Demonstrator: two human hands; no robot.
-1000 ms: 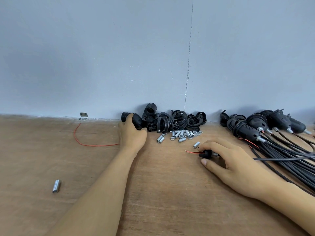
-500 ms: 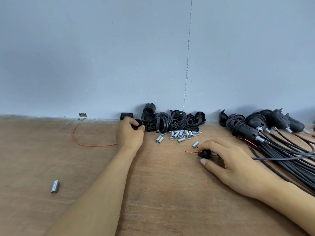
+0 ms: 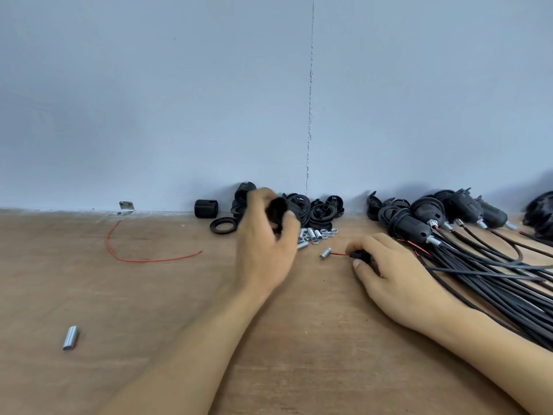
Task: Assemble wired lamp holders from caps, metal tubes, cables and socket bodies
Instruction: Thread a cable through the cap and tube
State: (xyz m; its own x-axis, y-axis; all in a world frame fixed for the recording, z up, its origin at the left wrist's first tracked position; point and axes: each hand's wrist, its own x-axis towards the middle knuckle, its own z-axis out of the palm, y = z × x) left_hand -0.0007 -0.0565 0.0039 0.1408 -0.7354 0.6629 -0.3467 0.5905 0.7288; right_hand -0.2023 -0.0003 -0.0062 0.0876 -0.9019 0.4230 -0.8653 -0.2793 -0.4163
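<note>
black plastic socket piece (image 3: 276, 211), too blurred to say whether it is cap or body, is pinched between thumb and curled fingers of the left grip (image 3: 263, 244); it is held off the brown wooden counter (image 3: 149, 310) at centre frame, just in front of the heap of black plastic caps and bodies (image 3: 321, 208) against the wall; the right grip (image 3: 392, 274) rests on the counter, lower and to the right, its fingertips pinching a small black cap (image 3: 359, 254) on a cable end; a thin red wire (image 3: 339, 253) sticks out of it leftward, so the cable's long axis runs left to right with its tip aimed toward the left grip; the two grips are near but apart; a short silver metal tube (image 3: 325, 253) lies just beside the wire tip; the next move probably carries the held piece right and down, its bore lined up with that axis.
</note>
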